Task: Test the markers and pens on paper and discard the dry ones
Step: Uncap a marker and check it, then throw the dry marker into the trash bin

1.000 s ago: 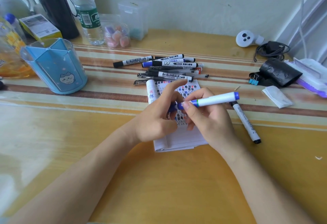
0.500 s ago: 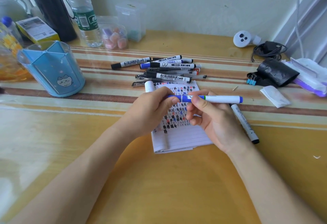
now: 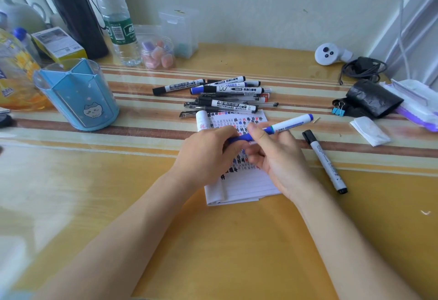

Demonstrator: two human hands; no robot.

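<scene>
1. Holding blue marker [image 3: 288,124] in both hands, just above the paper [image 3: 246,186], tilted with its tail end up and to the right
2. Gripping the dark blue cap end with left hand [image 3: 206,155], fingers curled round it
3. Pinching the barrel just right of the cap with right hand [image 3: 277,155], thumb on top, other fingers curled underneath
4. Cannot tell whether cap is fully seated or partly off: hidden by the fingers
5. Flat on the bench [image 3: 237,240] under both hands: the paper, upper part full of black, blue and red test marks, lower lines blank, left edge rolled back
6. Just behind the paper, touching its far edge: pile of markers and pens [image 3: 227,97], mostly lying crosswise
7. Right of right hand, flat on bench, apart from the pile: black-capped marker [image 3: 326,161], cap end pointing away
8. Far left, upright: blue pen holder [image 3: 78,93] with cat print
9. Far right, near each other: binder clip [image 3: 337,110], black roll [image 3: 372,100], folded tissue [image 3: 369,131]
</scene>
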